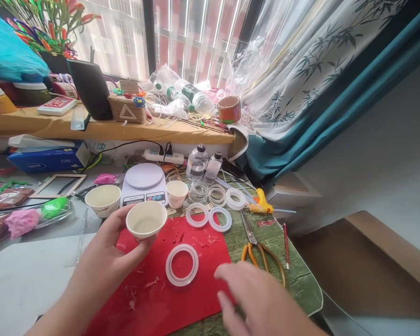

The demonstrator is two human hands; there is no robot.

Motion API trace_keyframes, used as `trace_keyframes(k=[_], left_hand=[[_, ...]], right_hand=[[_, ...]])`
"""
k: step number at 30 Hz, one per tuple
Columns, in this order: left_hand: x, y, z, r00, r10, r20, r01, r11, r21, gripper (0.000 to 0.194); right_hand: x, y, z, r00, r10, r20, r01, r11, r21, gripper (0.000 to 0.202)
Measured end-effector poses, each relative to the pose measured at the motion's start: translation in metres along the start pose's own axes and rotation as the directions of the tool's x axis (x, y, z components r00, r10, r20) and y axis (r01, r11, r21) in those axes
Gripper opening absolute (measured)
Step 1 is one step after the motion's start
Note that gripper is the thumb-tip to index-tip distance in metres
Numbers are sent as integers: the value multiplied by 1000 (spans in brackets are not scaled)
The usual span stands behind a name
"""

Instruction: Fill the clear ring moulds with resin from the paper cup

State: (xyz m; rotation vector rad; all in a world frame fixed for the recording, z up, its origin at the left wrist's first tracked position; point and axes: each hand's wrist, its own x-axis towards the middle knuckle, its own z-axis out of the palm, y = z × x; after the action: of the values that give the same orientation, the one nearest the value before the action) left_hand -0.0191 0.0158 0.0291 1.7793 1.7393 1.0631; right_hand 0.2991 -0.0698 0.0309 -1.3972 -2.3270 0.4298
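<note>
My left hand (114,254) is closed around a white paper cup (147,221), held above a red sheet (210,261); a little clear liquid seems to lie in its bottom. My right hand (252,294) hovers over the sheet's right edge, fingers apart, holding nothing. Between the hands a translucent silicone ring mold (168,264) lies flat on the red sheet. Two similar ring molds, a left one (188,215) and a right one (230,220), rest at the sheet's far edge. Another ring mold (235,199) sits just behind them. Wet drops and scraps dot the sheet.
Behind stand a kitchen scale (144,176), two more paper cups (103,200) and two clear bottles (198,161). To the right lie scissors (252,238), a yellow glue gun (262,201) and a red pencil (286,245). A cardboard box (364,266) is beside the table.
</note>
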Motion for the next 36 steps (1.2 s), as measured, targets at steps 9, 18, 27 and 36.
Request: trace_keyframes(k=[9,18,27,36], left_hand=[[4,-9,-16,960,52,274,-66,997,44,59],[-7,-11,-30,911,195,364,-272,946,175,64],[-4,6,-28,869,211,447,-326,925,196,58],[-10,-12,-27,862,159,481,-253,958,136,65]], right_hand=[[66,14,7,949,314,-24,-141,490,860,15],[63,-3,46,981,150,121,-180,485,856,11],[60,1,49,978,145,147,-202,519,831,13],[59,-1,54,979,167,113,-189,567,802,10]])
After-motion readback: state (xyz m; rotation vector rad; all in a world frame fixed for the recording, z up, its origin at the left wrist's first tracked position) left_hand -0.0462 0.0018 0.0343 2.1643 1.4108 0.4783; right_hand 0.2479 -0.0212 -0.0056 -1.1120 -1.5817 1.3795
